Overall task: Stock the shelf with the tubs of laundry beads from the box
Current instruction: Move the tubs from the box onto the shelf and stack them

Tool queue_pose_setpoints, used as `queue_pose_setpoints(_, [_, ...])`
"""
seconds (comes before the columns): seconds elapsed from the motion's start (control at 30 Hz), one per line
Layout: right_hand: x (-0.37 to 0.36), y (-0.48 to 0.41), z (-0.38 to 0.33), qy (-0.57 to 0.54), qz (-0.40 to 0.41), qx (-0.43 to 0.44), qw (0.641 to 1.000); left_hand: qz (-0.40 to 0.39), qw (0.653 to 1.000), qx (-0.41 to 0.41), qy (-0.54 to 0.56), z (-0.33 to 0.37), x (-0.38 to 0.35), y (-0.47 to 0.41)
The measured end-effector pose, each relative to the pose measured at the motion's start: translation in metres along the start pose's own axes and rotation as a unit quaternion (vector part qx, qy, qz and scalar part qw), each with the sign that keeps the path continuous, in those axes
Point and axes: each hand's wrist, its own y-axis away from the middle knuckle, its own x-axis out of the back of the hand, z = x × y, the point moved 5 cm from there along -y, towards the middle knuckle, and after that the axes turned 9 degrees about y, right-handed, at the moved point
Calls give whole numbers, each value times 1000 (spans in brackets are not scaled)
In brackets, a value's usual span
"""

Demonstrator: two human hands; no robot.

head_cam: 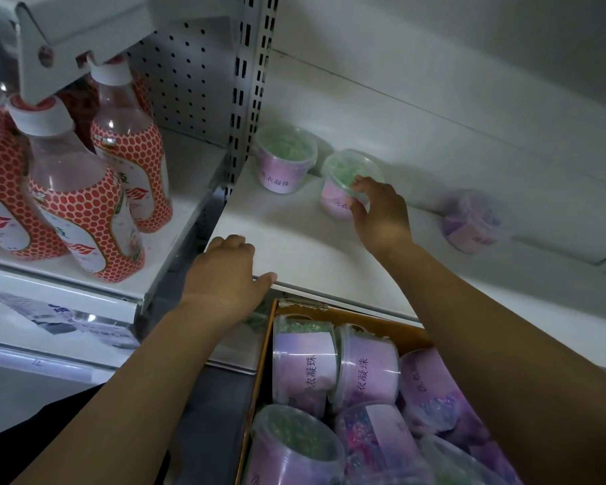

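Step judged: held tub (pixel 340 171) being placed on shelf (pixel 294 239), just beside upright neighbour tub (pixel 284 166).
Best kept upright, label forward, pushed back in line before release.
Right hand (pixel 382 215) curled round held tub's rim and side.
Left hand (pixel 224 271) rested on shelf front edge, fingers bent, nothing held.
Spare tubs (pixel 303 365) left in box (pixel 263 365).

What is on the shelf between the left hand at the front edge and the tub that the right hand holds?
Nothing: in the head view only bare white shelf lies between the left hand and the tub in the right hand.
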Motion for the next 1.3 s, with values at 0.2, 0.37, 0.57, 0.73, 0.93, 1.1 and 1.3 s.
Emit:
queue_pose_setpoints(0.2, [-8, -19, 6, -3, -5, -18, 1000, 13, 1000, -10, -8, -1, -1, -3])
queue_pose_setpoints(0.37, [-9, -22, 10, -8, -8, -7, 1000, 23, 1000, -16, -3, -2, -3, -4])
queue_pose_setpoints(0.57, [6, 25, 1, -17, 30, 47, 998, 71, 993, -9, 91, -2, -5, 3])
queue_pose_setpoints(0.73, [14, 104, -4, -94, -4, 75, 993, 176, 934, 2, 312, 3, -1, 27])
queue_pose_setpoints(0.93, [39, 199, 8, -147, -59, 71, 985, 143, 954, 0, 265, 12, -18, 76])
queue_pose_setpoints(1.1, [62, 261, 30, -185, -82, 19, 979, 102, 965, 32, 238, 23, -32, 116])
queue_pose_setpoints(1.3, [76, 321, 49, -215, -103, -34, 971, 83, 960, 97, 247, 26, -54, 173])
